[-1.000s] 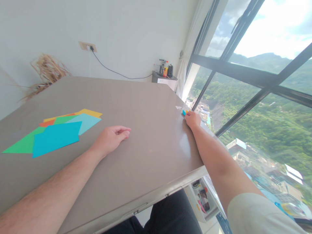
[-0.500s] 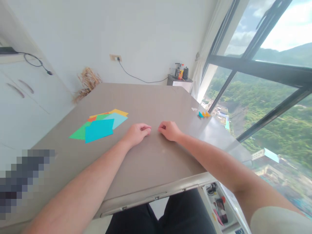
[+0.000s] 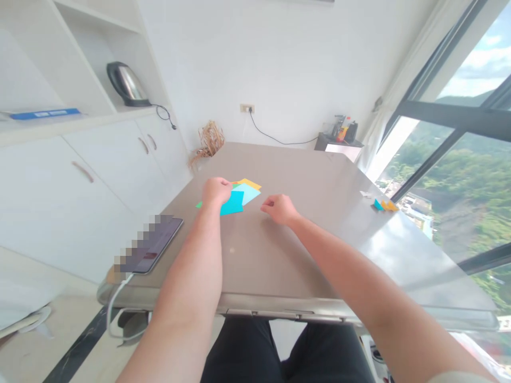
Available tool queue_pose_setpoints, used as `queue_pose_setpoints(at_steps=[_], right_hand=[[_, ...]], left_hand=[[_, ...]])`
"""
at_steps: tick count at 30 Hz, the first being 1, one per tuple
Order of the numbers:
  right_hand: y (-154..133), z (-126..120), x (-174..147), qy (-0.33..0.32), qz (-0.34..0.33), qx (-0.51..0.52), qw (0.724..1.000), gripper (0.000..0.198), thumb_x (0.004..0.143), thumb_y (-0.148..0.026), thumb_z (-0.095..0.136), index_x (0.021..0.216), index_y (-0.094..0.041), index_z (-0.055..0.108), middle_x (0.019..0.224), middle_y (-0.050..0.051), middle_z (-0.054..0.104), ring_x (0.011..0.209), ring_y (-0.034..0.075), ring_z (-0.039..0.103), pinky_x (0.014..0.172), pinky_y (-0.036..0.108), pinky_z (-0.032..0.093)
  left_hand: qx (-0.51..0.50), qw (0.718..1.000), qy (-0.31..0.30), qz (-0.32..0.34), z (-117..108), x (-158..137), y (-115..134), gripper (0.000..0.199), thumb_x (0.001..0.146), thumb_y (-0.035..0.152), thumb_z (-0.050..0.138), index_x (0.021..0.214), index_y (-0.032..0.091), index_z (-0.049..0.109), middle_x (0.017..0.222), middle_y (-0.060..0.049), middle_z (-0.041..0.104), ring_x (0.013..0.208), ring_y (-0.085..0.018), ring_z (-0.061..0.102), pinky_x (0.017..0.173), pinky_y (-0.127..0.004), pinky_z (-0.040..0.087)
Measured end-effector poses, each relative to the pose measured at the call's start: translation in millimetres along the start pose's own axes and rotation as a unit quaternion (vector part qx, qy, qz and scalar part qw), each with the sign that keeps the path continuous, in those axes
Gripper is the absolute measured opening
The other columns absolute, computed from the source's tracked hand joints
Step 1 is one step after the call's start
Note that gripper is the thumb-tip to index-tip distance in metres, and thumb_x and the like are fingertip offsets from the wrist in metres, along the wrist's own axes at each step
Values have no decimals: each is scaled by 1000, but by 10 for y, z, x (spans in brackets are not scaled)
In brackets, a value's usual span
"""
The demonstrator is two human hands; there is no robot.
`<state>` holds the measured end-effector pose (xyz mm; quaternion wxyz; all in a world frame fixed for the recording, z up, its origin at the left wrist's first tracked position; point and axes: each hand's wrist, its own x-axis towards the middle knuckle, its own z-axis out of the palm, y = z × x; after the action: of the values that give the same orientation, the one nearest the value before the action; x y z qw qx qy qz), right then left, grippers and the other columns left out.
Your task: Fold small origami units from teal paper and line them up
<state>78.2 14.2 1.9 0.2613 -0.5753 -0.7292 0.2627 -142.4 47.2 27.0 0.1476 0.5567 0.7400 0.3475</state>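
Observation:
My left hand (image 3: pixel 216 190) is over the left side of a fanned pile of coloured paper sheets, its fingers curled together. Whether they grip a sheet is hidden from me. Around it show a teal sheet (image 3: pixel 233 204), a pale blue sheet (image 3: pixel 250 194), a yellow-orange sheet (image 3: pixel 251 184) and a green corner (image 3: pixel 198 205). My right hand (image 3: pixel 278 209) rests on the grey-brown table (image 3: pixel 271 255), right of the pile and apart from it. Its fingers are curled closed with nothing visible in them.
A tablet-like device (image 3: pixel 159 247) with a white cable (image 3: pixel 114 303) lies at the table's left edge. Small folded paper pieces, teal (image 3: pixel 378 205) and orange (image 3: pixel 389 206), sit near the right edge by the window. White cabinets holding a kettle (image 3: pixel 130 85) stand left.
My left hand has moved forward and left from the bare tabletop onto the paper pile. My right hand stays closed on the table. The view has turned left, showing the device and cabinets.

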Motion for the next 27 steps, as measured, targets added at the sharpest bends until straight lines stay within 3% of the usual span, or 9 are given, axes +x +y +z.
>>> queue_pose_setpoints(at_steps=[3,8,15,20,24,27], right_hand=[[-235,229,191,-51,-88,-55,993,24,82,-24,69,105,-27,78,104,2,76,91,19,68,79,28,51],[-339,427,401,-107,-96,-101,984,53,78,-32,78,129,-31,70,119,3,75,104,23,68,86,30,53],[-238,493,403,-110,-89,-90,986,37,81,-35,74,117,-31,75,100,0,77,84,19,68,77,29,52],[-223,561,360,-76,-135,-128,980,20,90,-32,62,103,-29,77,103,1,77,93,21,67,78,29,49],[-203,557,334,-32,-181,-159,970,27,98,-30,47,96,-25,74,99,3,76,88,20,63,74,29,43],[-171,409,258,-18,-222,-197,955,30,100,-26,42,93,-22,70,96,4,73,83,18,59,71,28,38]], left_hand=[[30,998,-7,-47,-78,138,-212,30,76,28,68,101,17,79,110,-17,77,100,-36,71,82,-42,52],[97,991,-59,-64,40,212,-324,39,72,25,71,107,11,78,118,-25,74,111,-42,69,87,-45,52],[114,990,-60,-55,102,267,-357,40,72,29,73,108,11,78,115,-24,74,108,-42,69,85,-44,52],[86,992,-88,-31,96,209,-310,32,78,29,69,105,16,79,119,-17,75,112,-39,69,91,-43,51],[117,987,-110,-23,106,177,-250,32,81,32,63,103,16,79,117,-17,76,111,-39,69,90,-42,50],[139,983,-115,-16,108,192,-235,37,81,42,63,104,16,79,119,-20,74,115,-42,66,93,-44,48]])
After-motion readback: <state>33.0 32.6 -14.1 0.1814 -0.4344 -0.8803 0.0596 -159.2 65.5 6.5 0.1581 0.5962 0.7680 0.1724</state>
